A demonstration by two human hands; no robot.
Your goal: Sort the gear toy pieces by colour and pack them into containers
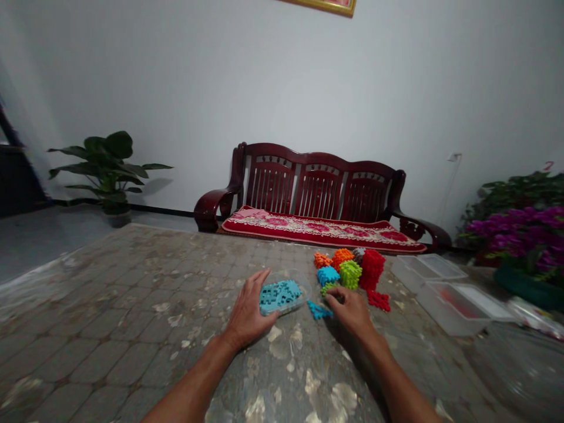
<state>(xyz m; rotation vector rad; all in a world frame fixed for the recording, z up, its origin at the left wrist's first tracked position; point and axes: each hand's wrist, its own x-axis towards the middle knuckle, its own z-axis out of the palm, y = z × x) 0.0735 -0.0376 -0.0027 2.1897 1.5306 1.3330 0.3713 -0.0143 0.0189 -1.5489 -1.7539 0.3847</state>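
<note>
Head view: on the patterned table [118, 305], the left hand [252, 305] is spread wide and the right hand [350, 308] has curled fingers; whether these grip anything, I cannot tell. Against the left hand's right side sits the clear tub [307, 290], holding teal pieces [282, 294]; a lopsided push could tip it, spilling them. Just beyond the right hand, a knuckle bump could topple the green block [351, 274]. Loose blue pieces [319, 310], near its fingertips' left, could scatter under a sideways sweep.
</note>
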